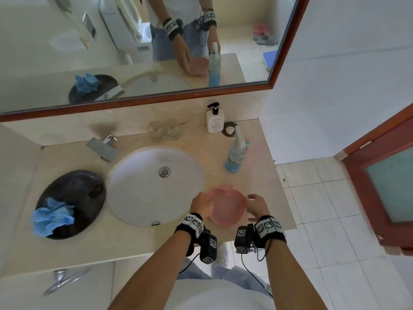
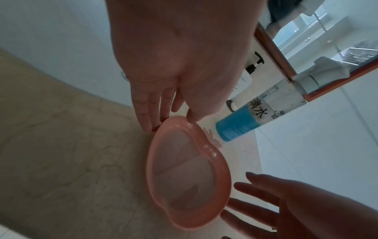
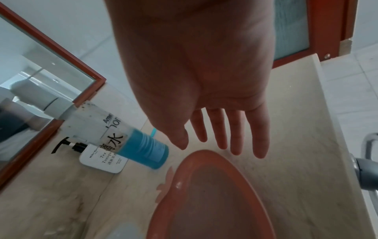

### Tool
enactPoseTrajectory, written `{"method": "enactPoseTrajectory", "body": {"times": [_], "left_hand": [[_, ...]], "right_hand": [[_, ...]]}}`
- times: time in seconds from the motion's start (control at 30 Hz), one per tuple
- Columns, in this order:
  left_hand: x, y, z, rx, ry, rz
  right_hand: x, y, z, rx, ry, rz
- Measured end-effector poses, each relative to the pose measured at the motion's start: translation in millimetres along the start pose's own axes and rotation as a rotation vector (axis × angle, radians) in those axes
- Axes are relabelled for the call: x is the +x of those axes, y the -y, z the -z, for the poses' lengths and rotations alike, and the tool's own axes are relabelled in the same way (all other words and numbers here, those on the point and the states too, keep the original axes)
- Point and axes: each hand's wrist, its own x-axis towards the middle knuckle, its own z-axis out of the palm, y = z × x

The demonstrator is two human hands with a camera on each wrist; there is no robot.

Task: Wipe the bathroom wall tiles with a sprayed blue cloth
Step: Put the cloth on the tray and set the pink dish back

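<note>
A crumpled blue cloth lies on a dark oval tray at the counter's left. A spray bottle with blue liquid stands at the right, also seen in the wrist views. A pink heart-shaped dish sits on the counter just right of the basin. My left hand touches its left rim with straight fingers. My right hand hovers open at its right side, holding nothing.
A white sink basin fills the counter's middle, with a faucet behind it. Two glasses and a soap pump bottle stand at the back under a wood-framed mirror. White wall tiles and a door lie right.
</note>
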Motion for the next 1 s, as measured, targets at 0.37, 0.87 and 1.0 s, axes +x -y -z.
{"method": "enactPoseTrajectory", "body": {"times": [0.37,0.87,1.0], "left_hand": [[1.5,5.0,4.9,-0.156,-0.069,0.054],[-13.2,45.4,118.3,-0.557,-0.358,-0.055],[-22.1,82.6,172.0,-0.612,-0.419,-0.051]], "right_hand": [[3.3,18.5,-10.5,0.101,0.104,0.021],[-49.7,117.4,-92.2,0.209,0.213,0.291],[-71.4,144.3,-152.0,0.184,0.252,0.342]]}}
